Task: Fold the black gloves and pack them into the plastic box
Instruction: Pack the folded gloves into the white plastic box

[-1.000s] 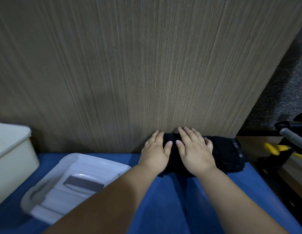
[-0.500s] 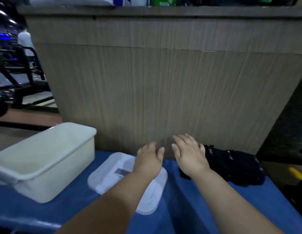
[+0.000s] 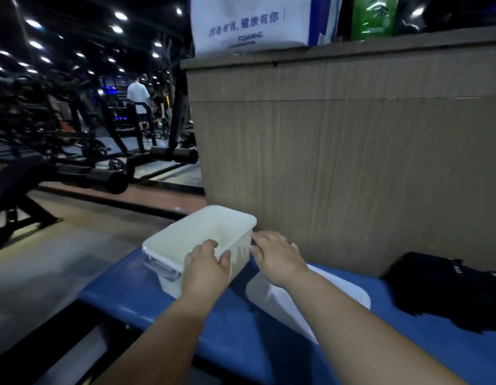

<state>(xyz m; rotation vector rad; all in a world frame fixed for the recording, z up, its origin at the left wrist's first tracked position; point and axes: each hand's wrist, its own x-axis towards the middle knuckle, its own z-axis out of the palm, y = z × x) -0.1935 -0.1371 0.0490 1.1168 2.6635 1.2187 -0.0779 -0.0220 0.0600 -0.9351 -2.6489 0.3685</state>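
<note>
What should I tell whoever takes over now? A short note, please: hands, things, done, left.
Left hand: grips the near rim of the plastic box, thumb on the outer wall.
Right hand: open, fingertips at the box's right wall; contact unclear.
Box stands lidless on the blue bench; what shows of its inside is empty. Lid lies flat to its right, under the right forearm.
Black gloves: a dark bundle further right on the bench.
Done: lid off; the fold cannot be judged.
To do: put the gloves into the box.
</note>
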